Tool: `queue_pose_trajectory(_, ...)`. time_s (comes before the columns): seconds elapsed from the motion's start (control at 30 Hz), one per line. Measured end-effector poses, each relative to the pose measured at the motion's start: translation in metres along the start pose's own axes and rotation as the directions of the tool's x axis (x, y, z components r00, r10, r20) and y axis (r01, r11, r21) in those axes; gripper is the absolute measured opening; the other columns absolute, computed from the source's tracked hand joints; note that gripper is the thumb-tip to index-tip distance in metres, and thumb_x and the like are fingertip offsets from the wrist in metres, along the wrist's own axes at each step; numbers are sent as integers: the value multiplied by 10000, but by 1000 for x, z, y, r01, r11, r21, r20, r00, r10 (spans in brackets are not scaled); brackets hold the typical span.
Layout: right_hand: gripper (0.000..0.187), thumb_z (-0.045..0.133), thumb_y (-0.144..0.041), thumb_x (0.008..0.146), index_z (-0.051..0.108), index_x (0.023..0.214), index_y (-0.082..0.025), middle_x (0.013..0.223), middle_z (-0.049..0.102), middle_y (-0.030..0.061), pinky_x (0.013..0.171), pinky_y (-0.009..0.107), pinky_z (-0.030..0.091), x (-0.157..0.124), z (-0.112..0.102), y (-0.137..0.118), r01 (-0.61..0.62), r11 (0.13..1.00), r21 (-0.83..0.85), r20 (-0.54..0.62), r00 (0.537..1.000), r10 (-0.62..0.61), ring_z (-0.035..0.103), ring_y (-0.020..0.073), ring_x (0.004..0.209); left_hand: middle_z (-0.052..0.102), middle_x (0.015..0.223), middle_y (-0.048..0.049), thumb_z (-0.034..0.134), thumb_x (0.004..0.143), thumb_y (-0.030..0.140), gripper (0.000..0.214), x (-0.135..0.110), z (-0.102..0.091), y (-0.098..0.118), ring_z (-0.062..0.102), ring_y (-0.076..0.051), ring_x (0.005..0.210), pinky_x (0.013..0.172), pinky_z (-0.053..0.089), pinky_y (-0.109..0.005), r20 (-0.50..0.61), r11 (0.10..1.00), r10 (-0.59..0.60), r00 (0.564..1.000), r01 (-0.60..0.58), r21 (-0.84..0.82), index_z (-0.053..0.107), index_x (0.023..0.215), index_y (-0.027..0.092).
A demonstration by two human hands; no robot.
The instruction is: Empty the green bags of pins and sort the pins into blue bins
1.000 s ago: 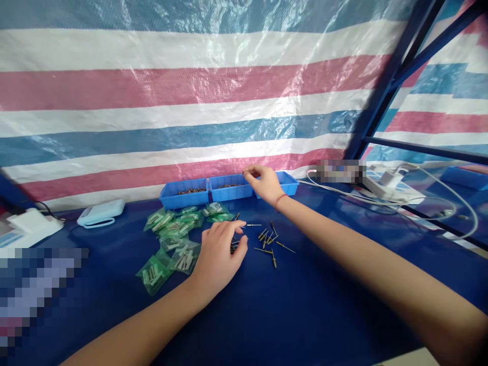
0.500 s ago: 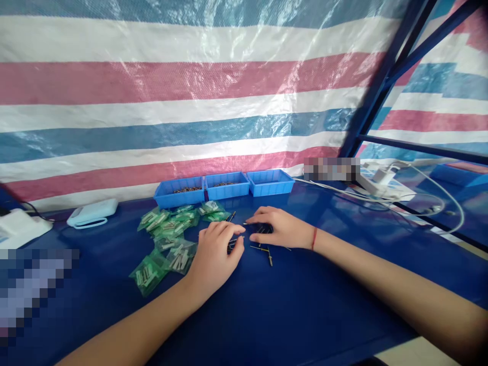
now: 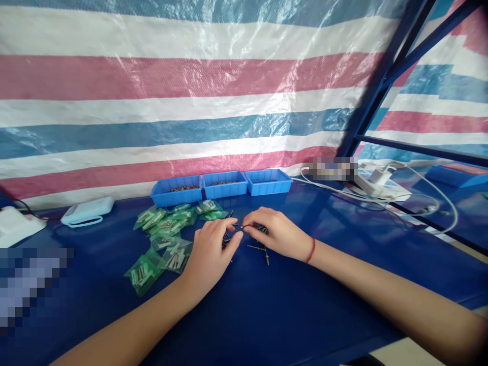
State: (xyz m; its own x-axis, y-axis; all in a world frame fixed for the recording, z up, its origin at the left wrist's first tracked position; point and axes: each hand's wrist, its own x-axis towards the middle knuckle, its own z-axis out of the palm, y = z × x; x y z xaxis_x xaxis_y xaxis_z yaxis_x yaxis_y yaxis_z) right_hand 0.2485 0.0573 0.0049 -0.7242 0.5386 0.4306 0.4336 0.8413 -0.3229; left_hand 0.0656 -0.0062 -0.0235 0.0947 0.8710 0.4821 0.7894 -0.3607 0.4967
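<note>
My right hand (image 3: 275, 230) pinches a slim metal piece, which looks like a blind rivet (image 3: 240, 226), between thumb and forefinger. Across from it, my left hand (image 3: 211, 246) is open, thumb and forefinger apart, its forefinger tip close to the rivet's left end; whether they touch I cannot tell. Under and between both hands lie several loose rivets (image 3: 266, 256), partly hidden by the fingers. Beside my left hand, small green-tinted plastic bags (image 3: 143, 273) hold slim pale pieces.
Three blue bins (image 3: 224, 190) stand in a row at the back; the left and middle ones contain small metal parts. A light-blue device (image 3: 87, 211) lies at the back left. White cables (image 3: 434, 183) and a plug run along the right, near a blue metal frame (image 3: 371, 114).
My right thumb and forefinger have closed on a rivet and moved slightly left. My left hand stays close by, its fingers still apart. The view has shifted a little.
</note>
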Motion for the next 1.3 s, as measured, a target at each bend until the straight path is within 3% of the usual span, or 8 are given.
queue_pose_trajectory(0.17,202,488,-179,917,651,1035,-195,969,691,45,778,252,480,-2,-1,-12,23,982,188,-27,999,-18,632,143,873,683,926,-1,521,905,305,136,2,-2,-2,605,-200,894,795,430,-354,-28,996,6,1000,-8,-87,612,988,248)
queue_pose_trajectory(0.43,266,468,-118,892,621,1091,-206,1010,678,40,782,262,480,-4,-2,-17,19,975,222,-17,1000,-16,632,145,890,694,913,27,570,877,268,87,2,-5,-1,634,-167,858,793,449,-312,-111,986,1,994,-20,-168,615,950,253)
queue_pose_trajectory(0.57,215,486,-112,866,615,1012,-204,934,685,16,723,250,482,-4,-2,-21,-57,950,308,-62,995,80,630,129,800,689,994,19,567,877,278,156,1,-4,2,631,-174,942,863,441,-334,-98,979,-4,995,-16,-205,577,1031,257)
queue_pose_trajectory(0.7,100,543,-167,847,584,936,-185,854,666,12,693,254,492,-4,1,-22,-134,814,565,-85,972,218,622,127,755,678,1028,9,561,878,304,215,1,-3,3,616,-189,965,861,439,-352,-46,984,-3,999,-5,-179,565,1090,266)
queue_pose_trajectory(0.8,77,604,-239,827,600,877,-180,866,640,17,710,265,490,-3,3,-23,-152,685,713,-58,960,274,609,131,785,681,981,15,523,901,304,136,1,-4,3,616,-183,918,816,441,-337,-32,986,0,999,-5,-165,608,1000,267)
queue_pose_trajectory(1.03,134,656,-271,788,625,871,-170,807,638,4,619,223,451,0,5,-19,-281,501,819,55,907,418,574,99,710,680,883,0,500,909,281,129,3,-6,4,614,-180,850,753,437,-310,-48,986,-3,999,-5,-168,618,895,230)
queue_pose_trajectory(1.17,186,652,-312,788,645,895,-160,798,649,18,597,230,458,0,6,-17,-336,497,801,87,885,458,571,104,681,677,882,0,516,900,271,110,3,-5,3,617,-174,831,746,445,-307,-61,986,-2,998,-8,-167,618,906,228)
queue_pose_trajectory(1.3,193,640,-348,798,653,845,-161,805,651,24,636,258,491,0,5,-20,-280,595,754,29,918,395,579,114,676,672,857,-1,516,895,274,105,3,-4,2,618,-178,820,744,451,-316,-46,987,-2,999,-5,-163,606,867,227)
